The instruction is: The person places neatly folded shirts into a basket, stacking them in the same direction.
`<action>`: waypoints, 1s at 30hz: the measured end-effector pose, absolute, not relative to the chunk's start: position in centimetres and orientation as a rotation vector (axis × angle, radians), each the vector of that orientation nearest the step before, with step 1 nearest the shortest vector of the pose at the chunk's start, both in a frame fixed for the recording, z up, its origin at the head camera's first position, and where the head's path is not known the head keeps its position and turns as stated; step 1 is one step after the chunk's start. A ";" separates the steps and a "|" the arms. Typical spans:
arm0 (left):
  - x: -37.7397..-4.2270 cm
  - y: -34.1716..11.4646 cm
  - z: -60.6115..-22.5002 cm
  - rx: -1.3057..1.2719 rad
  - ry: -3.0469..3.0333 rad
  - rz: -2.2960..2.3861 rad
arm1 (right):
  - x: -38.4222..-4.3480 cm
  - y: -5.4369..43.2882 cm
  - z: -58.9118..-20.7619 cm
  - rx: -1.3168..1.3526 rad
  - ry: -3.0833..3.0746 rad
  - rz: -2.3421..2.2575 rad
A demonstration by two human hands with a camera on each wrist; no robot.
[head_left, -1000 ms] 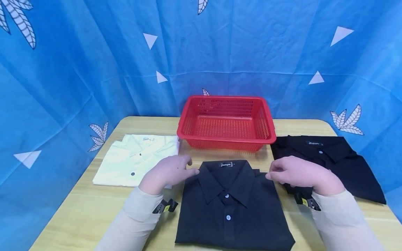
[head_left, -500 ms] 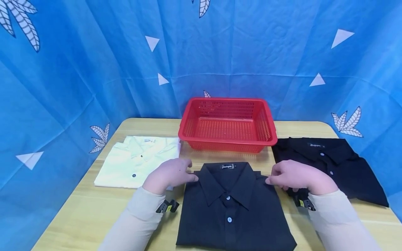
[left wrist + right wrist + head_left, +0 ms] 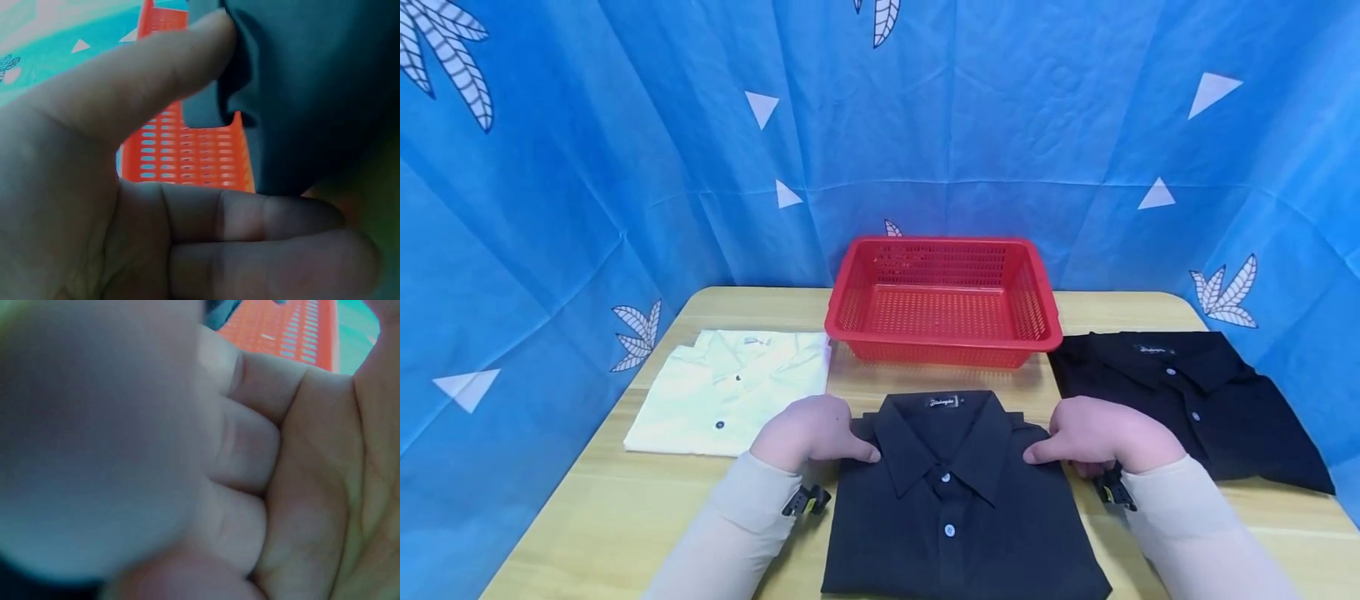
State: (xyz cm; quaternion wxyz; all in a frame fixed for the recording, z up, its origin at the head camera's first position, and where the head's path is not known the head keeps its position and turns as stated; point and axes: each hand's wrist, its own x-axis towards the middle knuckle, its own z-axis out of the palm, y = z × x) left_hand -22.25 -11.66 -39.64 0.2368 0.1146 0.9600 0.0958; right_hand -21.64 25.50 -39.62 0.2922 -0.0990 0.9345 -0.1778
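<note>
A folded black shirt (image 3: 910,533) lies at the front middle of the table, collar toward the basket. My left hand (image 3: 812,433) grips its left shoulder edge, thumb on top. In the left wrist view the thumb (image 3: 150,75) presses the dark cloth (image 3: 325,81) while the straight fingers (image 3: 269,262) reach beneath it. At the opposite shoulder, my right hand (image 3: 1108,433) pinches the shirt with its thumb above and fingers below the edge. The right wrist view shows curled fingers (image 3: 244,444); a large blurred shape hides most of the shirt there.
Behind the shirt stands a red perforated plastic basket (image 3: 943,342) with nothing in it. A folded white shirt (image 3: 700,408) lies on the left of the wooden table (image 3: 572,517). Another folded black shirt (image 3: 1247,417) lies on the right. A blue curtain (image 3: 1000,108) hangs behind.
Both hands have come down and inward onto the shirt's shoulders. Their thumbs now lie on the cloth, with fingers tucked under the side edges. The view has tilted slightly.
</note>
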 end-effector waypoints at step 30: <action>-21.8 -8.7 -41.8 0.908 2.603 0.236 | -21.5 21.5 -42.4 -0.680 2.508 -0.589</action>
